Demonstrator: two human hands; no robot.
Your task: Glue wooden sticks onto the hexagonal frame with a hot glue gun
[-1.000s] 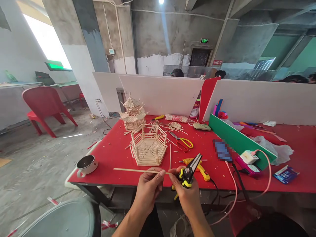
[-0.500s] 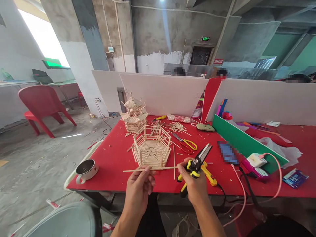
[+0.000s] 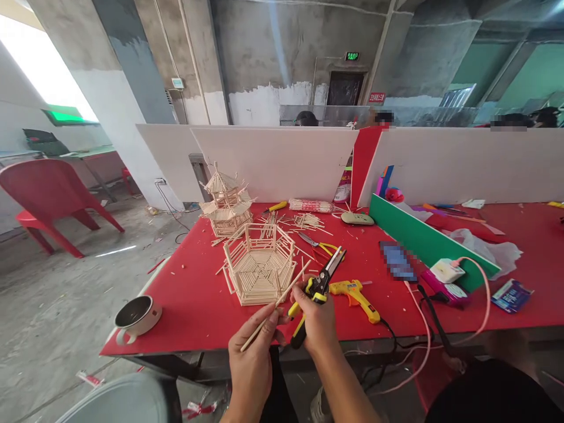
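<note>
Between thumb and fingers of my left hand (image 3: 258, 341) is a thin wooden stick (image 3: 287, 289), slanting up to the right. My right hand (image 3: 318, 320) is closed around yellow-and-black shears (image 3: 324, 276), whose blades point up and to the right. The stick's upper part passes beside the right hand's thumb; I cannot tell whether they touch. Just beyond my hands sits a six-sided stick frame (image 3: 259, 270) with railings. Behind it to the left stands a tiered stick pagoda (image 3: 224, 202). A yellow glue gun (image 3: 359, 296) lies right of my right hand.
On the red table (image 3: 189, 311) are a cup (image 3: 138, 317) at left, scissors (image 3: 319, 244), loose sticks (image 3: 308, 222), a bundle of sticks (image 3: 311, 205) and a phone (image 3: 398, 261). A green board (image 3: 434, 238) stands at right, near a charger (image 3: 446, 270) with cables. White panels (image 3: 273, 158) line the back.
My right hand has moved left with the shears, closer to my left hand. The stick has swung from nearly level to a steep slant. The glue gun is more exposed, and the view has shifted.
</note>
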